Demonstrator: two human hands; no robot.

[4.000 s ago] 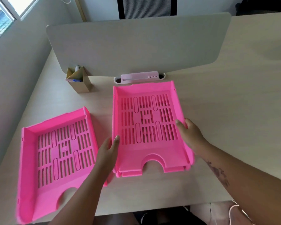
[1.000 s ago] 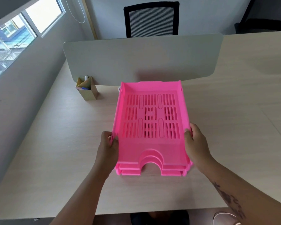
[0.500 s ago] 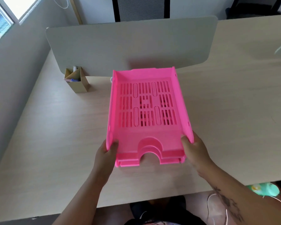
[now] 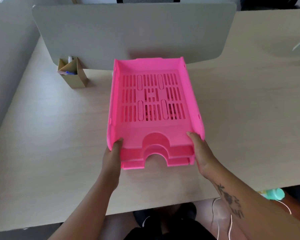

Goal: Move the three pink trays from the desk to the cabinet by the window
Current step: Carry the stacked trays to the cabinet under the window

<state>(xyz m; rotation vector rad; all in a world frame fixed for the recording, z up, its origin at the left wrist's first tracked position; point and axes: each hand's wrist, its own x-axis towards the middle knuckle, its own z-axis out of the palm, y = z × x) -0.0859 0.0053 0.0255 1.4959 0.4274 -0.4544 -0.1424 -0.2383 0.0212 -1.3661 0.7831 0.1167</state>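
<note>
Three pink slotted trays [image 4: 152, 101] are nested in one stack above the pale wooden desk [image 4: 50, 135], with their arched front cut-outs facing me. My left hand [image 4: 112, 155] grips the stack's near left corner, thumb on the top tray's rim. My right hand [image 4: 200, 152] grips the near right corner the same way. The stack tilts slightly, its near end raised in my hands. The cabinet and the window are out of view.
A grey divider panel [image 4: 128, 32] stands across the desk behind the trays. A small cardboard pen holder [image 4: 73, 73] sits at the back left by the panel. The desk's near edge runs just above my legs; a teal object [image 4: 274, 194] shows at lower right.
Earlier one tray lay apart on the left; now all three are nested. Over the last second my hands slid from the stack's sides to its near corners and drew it toward me.
</note>
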